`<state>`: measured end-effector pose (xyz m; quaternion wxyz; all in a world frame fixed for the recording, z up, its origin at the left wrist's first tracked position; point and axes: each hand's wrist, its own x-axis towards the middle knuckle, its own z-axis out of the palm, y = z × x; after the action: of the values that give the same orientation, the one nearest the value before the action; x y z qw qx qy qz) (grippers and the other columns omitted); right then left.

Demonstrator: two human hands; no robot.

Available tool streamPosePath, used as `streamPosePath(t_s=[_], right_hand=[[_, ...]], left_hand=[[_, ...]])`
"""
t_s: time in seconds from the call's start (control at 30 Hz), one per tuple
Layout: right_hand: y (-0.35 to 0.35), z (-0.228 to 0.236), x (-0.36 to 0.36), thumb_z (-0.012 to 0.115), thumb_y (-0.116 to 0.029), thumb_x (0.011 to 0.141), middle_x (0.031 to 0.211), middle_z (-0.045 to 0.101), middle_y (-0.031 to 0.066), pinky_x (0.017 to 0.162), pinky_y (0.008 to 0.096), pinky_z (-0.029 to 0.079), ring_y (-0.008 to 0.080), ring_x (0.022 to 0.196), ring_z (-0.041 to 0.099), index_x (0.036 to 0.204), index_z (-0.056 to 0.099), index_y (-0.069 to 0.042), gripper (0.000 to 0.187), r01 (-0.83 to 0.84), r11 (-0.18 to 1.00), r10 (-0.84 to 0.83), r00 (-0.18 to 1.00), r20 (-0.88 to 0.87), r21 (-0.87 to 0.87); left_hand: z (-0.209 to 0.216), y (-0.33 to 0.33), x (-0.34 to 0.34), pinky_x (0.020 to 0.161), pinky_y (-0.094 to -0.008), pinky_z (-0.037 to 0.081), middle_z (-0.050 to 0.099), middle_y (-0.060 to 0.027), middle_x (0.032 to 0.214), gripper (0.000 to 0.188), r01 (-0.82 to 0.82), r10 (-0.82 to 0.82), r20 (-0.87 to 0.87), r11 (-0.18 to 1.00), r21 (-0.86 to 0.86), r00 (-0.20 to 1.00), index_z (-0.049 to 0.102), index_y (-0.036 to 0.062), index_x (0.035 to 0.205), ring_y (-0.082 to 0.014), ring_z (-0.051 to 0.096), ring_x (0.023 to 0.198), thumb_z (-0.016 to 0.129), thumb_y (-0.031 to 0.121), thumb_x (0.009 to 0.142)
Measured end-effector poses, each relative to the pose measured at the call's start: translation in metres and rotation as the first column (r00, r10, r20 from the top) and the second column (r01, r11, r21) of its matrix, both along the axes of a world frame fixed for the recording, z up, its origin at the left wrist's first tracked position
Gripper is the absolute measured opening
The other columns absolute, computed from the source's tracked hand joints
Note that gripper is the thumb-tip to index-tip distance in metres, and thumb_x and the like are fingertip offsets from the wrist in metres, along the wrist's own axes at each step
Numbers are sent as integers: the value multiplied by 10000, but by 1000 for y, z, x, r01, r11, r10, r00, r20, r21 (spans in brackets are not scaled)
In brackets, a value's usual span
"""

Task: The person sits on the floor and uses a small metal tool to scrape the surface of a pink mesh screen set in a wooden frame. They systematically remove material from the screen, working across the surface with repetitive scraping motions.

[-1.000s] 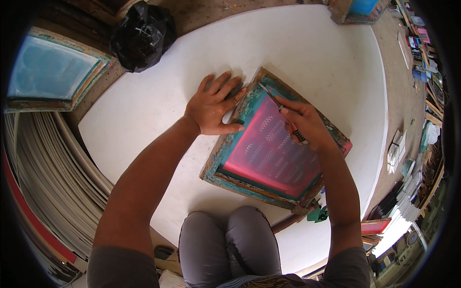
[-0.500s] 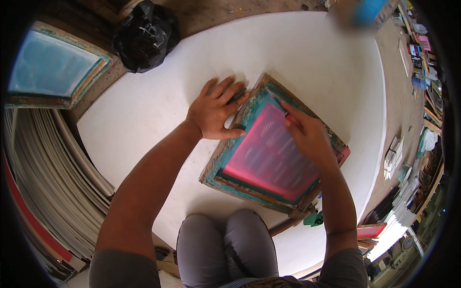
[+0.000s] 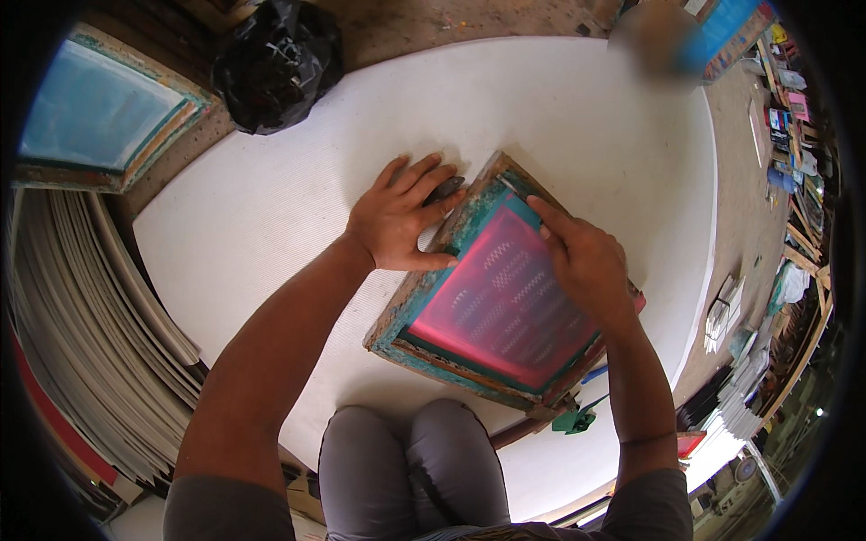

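Note:
A silk-screen frame (image 3: 383,340) of worn, paint-crusted wood lies tilted on the white table in front of me, its pink and teal mesh (image 3: 505,298) bearing pale rows of printed marks. My left hand (image 3: 397,216) rests with fingers spread at the frame's left side, the thumb against its edge. Beside those fingertips is a small dark object (image 3: 446,188), partly covered. My right hand (image 3: 586,266) is closed over the mesh near the top corner, index finger stretched forward. It grips a thin tool, mostly hidden; a narrow pale tip (image 3: 509,184) shows ahead of the finger.
The white ribbed board (image 3: 271,216) covers the table. A black plastic bag (image 3: 278,68) sits at the far left, near another screen frame (image 3: 104,108). Stacked sheets (image 3: 99,316) stand at the left. A green object (image 3: 575,419) lies by the frame's near corner. A blurred blue-brown thing shows far right.
The right hand has shifted slightly on the mesh, and a red part of its tool is now covered by the fingers. The left hand stays at the frame's edge. The view has shifted slightly.

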<state>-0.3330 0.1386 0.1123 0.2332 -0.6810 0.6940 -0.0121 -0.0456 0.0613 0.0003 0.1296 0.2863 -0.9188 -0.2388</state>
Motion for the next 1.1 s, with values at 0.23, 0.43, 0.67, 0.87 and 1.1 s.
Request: streamPosePath(t_s=[0.23,0.43,0.67,0.87,1.1], right_hand=[[0,3,4,649,-257,1026,815,690,117,655,499,578,350,712,723,1458,661,-299,434,-36,999,38,995,-96,17],[0,6,4,632,-253,1038,831,690,133,654,506,577,362,709,720,1482,636,-302,447,-35,999,39,995,-94,42],[-5,12,6,634,-250,1039,855,702,125,696,501,581,346,744,727,1492,628,-302,456,-22,994,33,994,-102,104],[6,-14,-3,753,-337,954,1045,776,133,810,507,592,375,906,763,1442,653,-194,518,125,989,-132,986,-101,-74],[12,-46,-19,792,-363,928,1086,788,149,835,526,586,398,951,762,1279,701,-118,438,290,957,-291,947,-140,-24]], left_hand=[[1,1,2,1281,-598,251,520,-135,1560,832,-10,10,3,999,39,1000,747,140,1380,-338,384,1537,752,717,781],[0,1,1,1278,-593,254,527,-129,1556,831,-11,11,-1,999,33,1000,750,139,1378,-332,390,1533,751,717,781],[1,1,1,1241,-604,306,539,-144,1542,797,-16,16,-7,1000,-10,1000,768,147,1352,-357,415,1521,750,716,795],[0,3,0,1240,-610,304,526,-136,1549,822,-30,30,6,1000,8,1000,742,151,1389,-347,400,1526,756,716,792],[1,3,-1,1234,-630,306,517,-150,1542,998,-28,28,11,1000,7,1000,720,148,1412,-363,387,1528,784,818,675]])
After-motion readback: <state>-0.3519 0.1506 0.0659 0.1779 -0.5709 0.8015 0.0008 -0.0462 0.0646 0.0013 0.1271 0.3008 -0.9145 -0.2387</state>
